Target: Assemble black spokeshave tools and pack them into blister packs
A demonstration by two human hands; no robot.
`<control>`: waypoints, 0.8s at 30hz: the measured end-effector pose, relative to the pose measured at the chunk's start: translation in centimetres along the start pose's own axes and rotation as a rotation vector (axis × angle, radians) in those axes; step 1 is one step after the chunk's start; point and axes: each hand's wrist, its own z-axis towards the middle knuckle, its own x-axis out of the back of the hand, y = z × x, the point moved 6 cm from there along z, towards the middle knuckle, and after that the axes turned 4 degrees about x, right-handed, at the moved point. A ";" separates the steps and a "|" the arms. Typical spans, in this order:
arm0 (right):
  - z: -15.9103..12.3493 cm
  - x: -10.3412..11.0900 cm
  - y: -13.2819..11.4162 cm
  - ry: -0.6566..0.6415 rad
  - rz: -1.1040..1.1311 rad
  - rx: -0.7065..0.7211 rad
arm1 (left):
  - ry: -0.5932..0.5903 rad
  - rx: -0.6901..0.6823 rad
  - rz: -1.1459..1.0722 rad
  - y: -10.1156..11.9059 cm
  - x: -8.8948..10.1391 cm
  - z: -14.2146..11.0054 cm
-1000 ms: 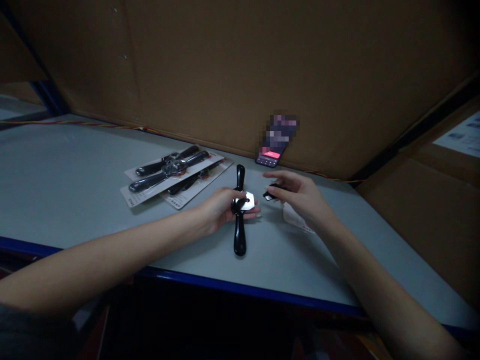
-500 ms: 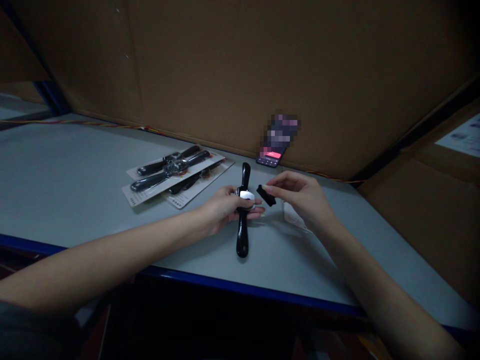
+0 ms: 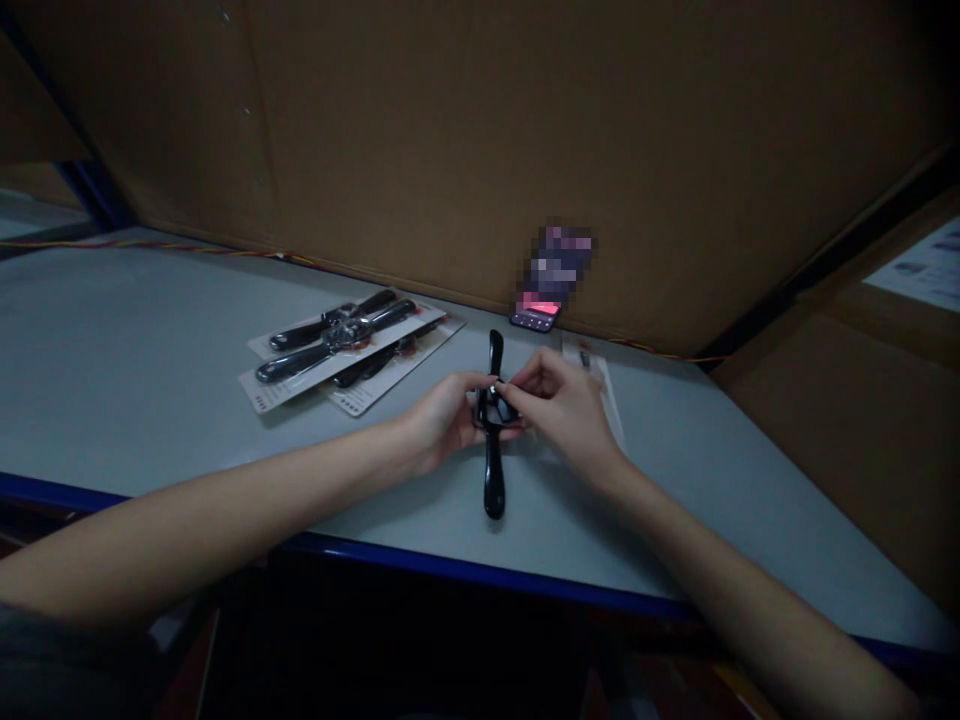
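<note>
A black-handled spokeshave (image 3: 493,485) lies lengthwise across the grey table, its two handles pointing away from and toward me. My left hand (image 3: 442,420) grips its middle from the left. My right hand (image 3: 562,410) comes in from the right and pinches a small black part against the spokeshave's centre. Fingers hide that part and the white metal blade. A small white glint shows between the fingertips.
Carded spokeshaves (image 3: 345,350) lie on the table to the left. A phone (image 3: 534,317) leans on the cardboard wall (image 3: 525,130) behind. A pale card or wrapper (image 3: 596,385) lies at right. The table's blue front edge (image 3: 480,578) runs below.
My right hand has moved left and brought the small black part onto the spokeshave's centre. The white blade, visible earlier, is now covered. The spokeshave has shifted slightly right.
</note>
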 end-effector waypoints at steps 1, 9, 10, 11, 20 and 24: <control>0.0 -0.2 0.0 -0.004 -0.038 0.022 | 0.008 -0.004 -0.011 0.0 0.1 0.0; -0.1 -1.4 0.1 -0.132 0.058 0.022 | -0.014 -0.031 0.003 0.4 -0.1 0.0; 0.0 -1.3 0.2 -0.135 0.084 0.008 | -0.021 -0.030 -0.003 0.4 -0.2 -0.1; 0.3 -0.9 0.4 -0.122 0.106 -0.002 | -0.023 -0.021 -0.012 0.4 -0.2 -0.1; 3.9 4.9 6.4 -0.026 -0.578 0.094 | 0.091 -0.076 0.098 0.9 0.2 -0.3; 4.0 4.0 8.1 -0.139 -0.900 0.121 | 0.079 -0.033 0.113 0.7 0.3 -0.3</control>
